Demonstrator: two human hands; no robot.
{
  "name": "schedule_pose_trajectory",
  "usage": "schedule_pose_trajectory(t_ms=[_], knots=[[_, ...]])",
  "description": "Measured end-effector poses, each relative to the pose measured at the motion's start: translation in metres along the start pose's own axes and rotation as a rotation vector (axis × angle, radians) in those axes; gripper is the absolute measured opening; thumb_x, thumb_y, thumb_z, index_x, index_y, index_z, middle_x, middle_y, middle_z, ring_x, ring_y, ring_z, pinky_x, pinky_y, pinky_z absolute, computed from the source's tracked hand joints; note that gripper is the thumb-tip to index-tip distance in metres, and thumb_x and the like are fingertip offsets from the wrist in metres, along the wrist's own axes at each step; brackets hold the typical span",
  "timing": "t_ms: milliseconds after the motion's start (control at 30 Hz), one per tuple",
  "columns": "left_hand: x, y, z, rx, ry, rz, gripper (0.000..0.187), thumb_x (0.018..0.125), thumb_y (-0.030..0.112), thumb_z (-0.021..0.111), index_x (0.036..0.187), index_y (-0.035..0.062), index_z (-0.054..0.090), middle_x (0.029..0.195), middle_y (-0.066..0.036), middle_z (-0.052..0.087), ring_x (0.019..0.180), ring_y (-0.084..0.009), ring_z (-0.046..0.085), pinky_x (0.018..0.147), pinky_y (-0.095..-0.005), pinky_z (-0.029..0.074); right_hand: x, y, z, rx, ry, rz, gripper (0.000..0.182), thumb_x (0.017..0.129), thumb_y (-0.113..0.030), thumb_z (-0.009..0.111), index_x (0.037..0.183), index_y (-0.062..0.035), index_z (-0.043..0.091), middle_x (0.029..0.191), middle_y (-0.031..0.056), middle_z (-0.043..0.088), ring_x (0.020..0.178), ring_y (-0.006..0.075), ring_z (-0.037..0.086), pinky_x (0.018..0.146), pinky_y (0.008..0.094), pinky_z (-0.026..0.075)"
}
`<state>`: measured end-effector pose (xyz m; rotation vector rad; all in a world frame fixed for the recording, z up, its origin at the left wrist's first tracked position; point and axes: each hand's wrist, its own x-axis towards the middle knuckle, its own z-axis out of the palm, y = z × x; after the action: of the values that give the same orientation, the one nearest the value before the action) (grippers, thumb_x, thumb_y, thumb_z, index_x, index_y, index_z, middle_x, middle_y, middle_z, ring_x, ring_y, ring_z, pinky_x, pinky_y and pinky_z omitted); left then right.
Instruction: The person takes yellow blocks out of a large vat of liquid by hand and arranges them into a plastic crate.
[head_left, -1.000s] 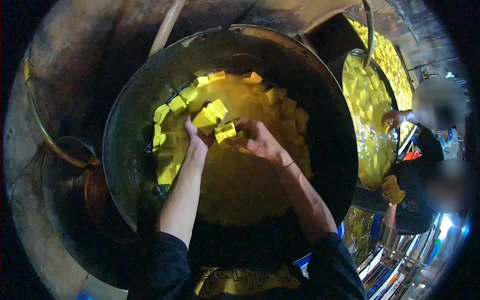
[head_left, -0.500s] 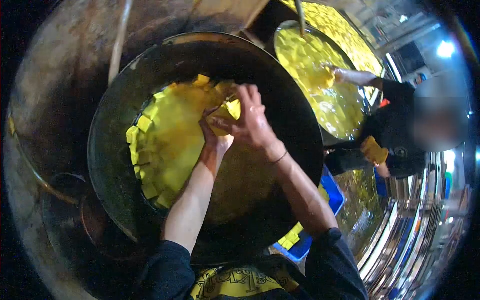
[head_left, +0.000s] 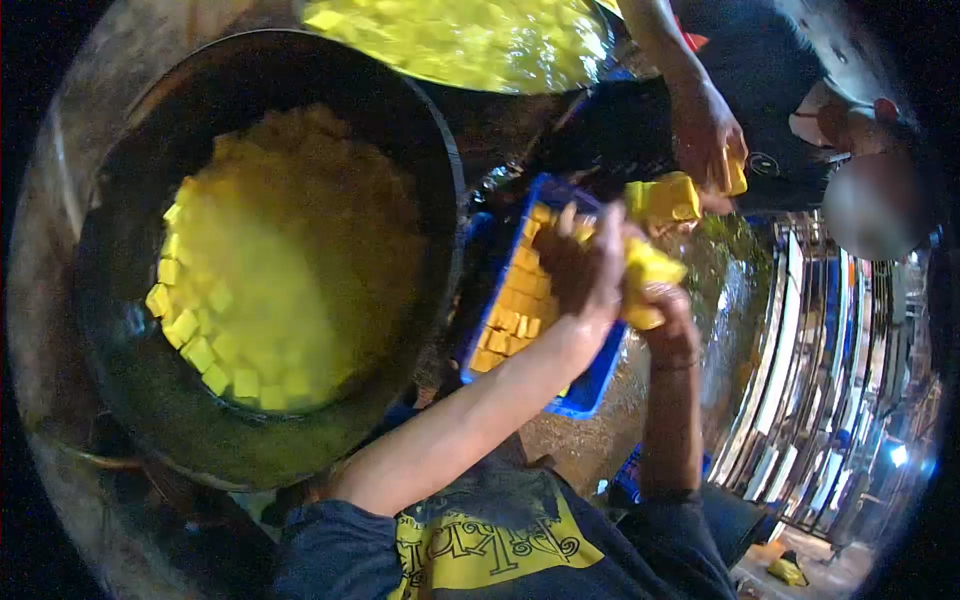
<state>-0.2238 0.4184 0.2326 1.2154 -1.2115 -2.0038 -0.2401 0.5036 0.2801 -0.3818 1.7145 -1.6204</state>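
Note:
Over the right side of a blue crate (head_left: pixel 606 385), both my hands are raised around yellow tofu blocks (head_left: pixel 650 268). My left hand (head_left: pixel 590 265) presses against their left side, its fingers blurred by motion. From the right and below, my right hand (head_left: pixel 668 308) grips the same blocks. Rows of tofu pieces (head_left: pixel 515 300) lie inside the crate, partly covered by my left hand and forearm. Just beyond my hands, a co-worker's hand (head_left: pixel 712 135) holds more yellow tofu (head_left: pixel 735 172), with another yellow piece (head_left: pixel 668 200) beside it.
At left stands a large dark wok (head_left: pixel 120 370) holding cloudy yellow liquid, with tofu cubes (head_left: pixel 200 352) along its near-left side. Another vat of yellow pieces (head_left: pixel 450 45) is at the top. The co-worker stands at upper right. Wet floor (head_left: pixel 735 290) shows beyond the crate.
My hands have moved right with the tofu, from above the wok to over the blue crate. My view has turned right, and the co-worker's hand has left the far vat.

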Motion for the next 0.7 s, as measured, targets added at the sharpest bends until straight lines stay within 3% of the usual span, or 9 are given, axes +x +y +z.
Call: schedule_pose_trajectory(t_ms=[33,100,233,300,333,433,500,567,700], knots=[[-0.013,-0.03,-0.002,-0.343,-0.296,-0.42,0.042,0.08,0.047,0.053,0.097,0.0094,0.059,0.087,-0.008,0.061,0.073,-0.0219,0.059,0.067,-0.0378,0.048,-0.013,0.032,-0.021,0.055,0.044,0.091,0.056,0.071,-0.023,0.063,0.121,-0.0036,0.047,0.107,0.0053,0.057,0.093,0.0157,0.057,0.081,0.0292,0.047],[-0.012,-0.128,-0.008,-0.398,-0.47,-0.876,0.045,0.079,0.052,0.053,0.1,0.0129,0.06,0.09,-0.006,0.062,0.075,-0.0219,0.06,0.068,-0.0382,0.05,-0.028,0.11,-0.063,0.25,0.033,0.206,0.052,0.076,-0.027,0.062,0.12,-0.0034,0.047,0.107,0.0049,0.057,0.091,0.0156,0.057,0.081,0.0291,0.047],[-0.021,-0.253,-0.014,-0.528,-0.439,-1.04,0.054,0.074,0.06,0.052,0.101,0.0134,0.06,0.095,-0.007,0.064,0.079,-0.0245,0.062,0.07,-0.0415,0.051,-0.026,0.217,-0.116,0.169,-0.001,0.332,0.05,0.082,-0.032,0.058,0.12,-0.0008,0.049,0.108,0.0083,0.059,0.096,0.0168,0.057,0.081,0.0309,0.049],[-0.021,-0.28,-0.011,-0.478,-0.293,-1.163,0.056,0.072,0.063,0.051,0.107,0.0184,0.057,0.108,-0.009,0.06,0.104,-0.027,0.054,0.089,-0.0466,0.043,-0.016,0.239,-0.131,-0.007,0.042,0.46,0.05,0.081,-0.03,0.059,0.121,-0.0016,0.049,0.109,0.0089,0.058,0.098,0.0172,0.057,0.082,0.0322,0.049],[-0.017,-0.319,-0.01,-0.745,-0.351,-1.17,0.049,0.079,0.054,0.048,0.11,0.0161,0.055,0.107,-0.009,0.059,0.102,-0.0257,0.054,0.087,-0.046,0.044,-0.011,0.251,-0.144,-0.091,0.03,0.561,0.05,0.082,-0.032,0.059,0.123,-0.0051,0.049,0.108,0.0099,0.06,0.097,0.0191,0.059,0.08,0.0346,0.05],[-0.031,-0.383,-0.002,-0.574,-0.616,-0.712,0.04,0.09,0.037,0.046,0.12,0.0111,0.047,0.115,-0.008,0.054,0.109,-0.0238,0.05,0.095,-0.0459,0.04,0.011,0.342,-0.195,-0.421,0.081,0.635,0.048,0.083,-0.032,0.058,0.122,-0.0059,0.049,0.107,0.0106,0.061,0.095,0.02,0.06,0.078,0.0365,0.051],[-0.02,-0.408,0.008,-1.027,-0.635,-0.979,0.036,0.09,0.027,0.05,0.12,0.008,0.046,0.115,-0.009,0.053,0.111,-0.0232,0.05,0.097,-0.043,0.04,0.02,0.416,-0.211,-0.869,0.168,0.666,0.047,0.083,-0.033,0.058,0.121,-0.0064,0.05,0.106,0.011,0.061,0.093,0.0205,0.061,0.077,0.0377,0.052],[-0.035,-0.429,-0.001,-0.965,-0.356,-0.96,0.036,0.088,0.022,0.054,0.12,0.0066,0.046,0.113,-0.009,0.054,0.107,-0.0227,0.051,0.094,-0.0399,0.042,0.011,0.491,-0.199,-1.267,0.252,0.698,0.045,0.084,-0.033,0.058,0.121,-0.0069,0.051,0.105,0.0114,0.062,0.092,0.0211,0.061,0.076,0.039,0.052],[-0.05,-0.395,-0.073,0.088,-0.357,-0.178,0.033,0.089,0.026,0.051,0.115,0.0067,0.049,0.103,-0.011,0.057,0.089,-0.0201,0.057,0.079,-0.0361,0.051,-0.025,0.566,-0.161,-1.544,0.327,0.425,0.043,0.085,-0.033,0.057,0.119,-0.0079,0.052,0.103,0.0123,0.063,0.089,0.0223,0.063,0.074,0.0415,0.053]])
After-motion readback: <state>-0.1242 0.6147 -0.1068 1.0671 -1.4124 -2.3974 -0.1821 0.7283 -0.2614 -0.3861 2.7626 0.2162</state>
